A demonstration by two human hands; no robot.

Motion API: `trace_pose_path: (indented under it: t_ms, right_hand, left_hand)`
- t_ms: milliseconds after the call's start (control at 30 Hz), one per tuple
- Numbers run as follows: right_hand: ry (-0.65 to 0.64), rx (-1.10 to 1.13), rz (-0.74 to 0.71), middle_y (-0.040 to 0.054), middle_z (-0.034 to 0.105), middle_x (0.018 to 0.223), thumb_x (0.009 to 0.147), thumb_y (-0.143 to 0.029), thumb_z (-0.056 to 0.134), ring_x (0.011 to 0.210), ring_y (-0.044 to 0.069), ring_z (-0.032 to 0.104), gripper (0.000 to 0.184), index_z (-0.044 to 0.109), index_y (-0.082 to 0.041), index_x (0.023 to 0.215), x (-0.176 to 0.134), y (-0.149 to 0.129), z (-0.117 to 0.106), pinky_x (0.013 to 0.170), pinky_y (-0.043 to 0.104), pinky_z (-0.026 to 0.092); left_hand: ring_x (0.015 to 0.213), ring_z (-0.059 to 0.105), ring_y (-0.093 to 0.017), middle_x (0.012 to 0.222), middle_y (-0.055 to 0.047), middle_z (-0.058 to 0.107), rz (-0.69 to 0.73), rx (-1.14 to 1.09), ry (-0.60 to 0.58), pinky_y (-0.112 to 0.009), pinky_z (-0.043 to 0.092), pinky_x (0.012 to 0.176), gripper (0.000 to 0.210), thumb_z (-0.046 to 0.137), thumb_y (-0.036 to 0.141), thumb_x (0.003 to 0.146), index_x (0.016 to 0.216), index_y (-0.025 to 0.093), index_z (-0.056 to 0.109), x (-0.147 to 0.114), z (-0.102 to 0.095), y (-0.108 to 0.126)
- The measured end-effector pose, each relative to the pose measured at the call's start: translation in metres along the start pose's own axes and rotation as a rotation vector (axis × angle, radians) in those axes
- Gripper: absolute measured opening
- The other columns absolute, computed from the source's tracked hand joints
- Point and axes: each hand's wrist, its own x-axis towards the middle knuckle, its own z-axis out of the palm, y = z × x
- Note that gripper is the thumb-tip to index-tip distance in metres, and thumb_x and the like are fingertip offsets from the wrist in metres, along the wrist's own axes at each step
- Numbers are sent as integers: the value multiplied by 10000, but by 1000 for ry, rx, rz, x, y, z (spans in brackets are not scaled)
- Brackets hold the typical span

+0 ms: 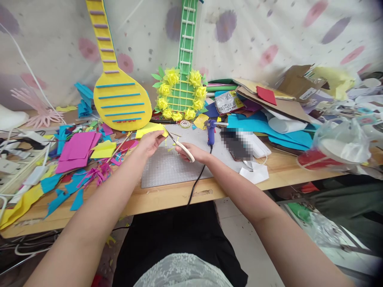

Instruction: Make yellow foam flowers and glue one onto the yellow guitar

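Observation:
Over the grey cutting mat (158,175), my left hand (152,142) is closed on a folded yellow sheet (152,129), perhaps crepe paper. My right hand (191,152) grips white-handled scissors (186,151), whose blades reach up to the sheet's right end. Small yellow scraps lie on the mat just beneath the blades. Behind my hands leans a green paper instrument (182,93) ringed with yellow paper flowers (196,79). To its left stands a yellow instrument shape (121,97) with blue strips across its body.
A blue glue gun (211,133) stands right of my hands, its black cord (197,179) crossing the mat. Beyond it lie a phone (236,145) and a white box. Magenta paper (78,151) and scraps cover the left side. Stacked sheets and a bagged red container (318,159) occupy the right.

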Motion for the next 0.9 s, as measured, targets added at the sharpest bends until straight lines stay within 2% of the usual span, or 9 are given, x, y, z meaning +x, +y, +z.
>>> trace_pose_path:
  t_ms: [500,900]
  right_hand:
    - [-103,-30,-37,-102,300,539,712,-592,630,418,29,293,469,378,-197,729,-1,10,-13,361,172,279]
    - [-130,-105,-28,-88,352,547,703,-651,592,432,38,330,500,390,-195,743,-4,-7,-11,398,191,267]
  left_hand:
    - [615,622,-92,659,-40,660,-63,153,-93,-181,541,633,117,604,-5,688,637,88,654,2,-13,9]
    - [628,624,-115,682,-70,664,-91,240,-156,-221,547,662,105,619,-13,662,636,81,659,0,-13,15]
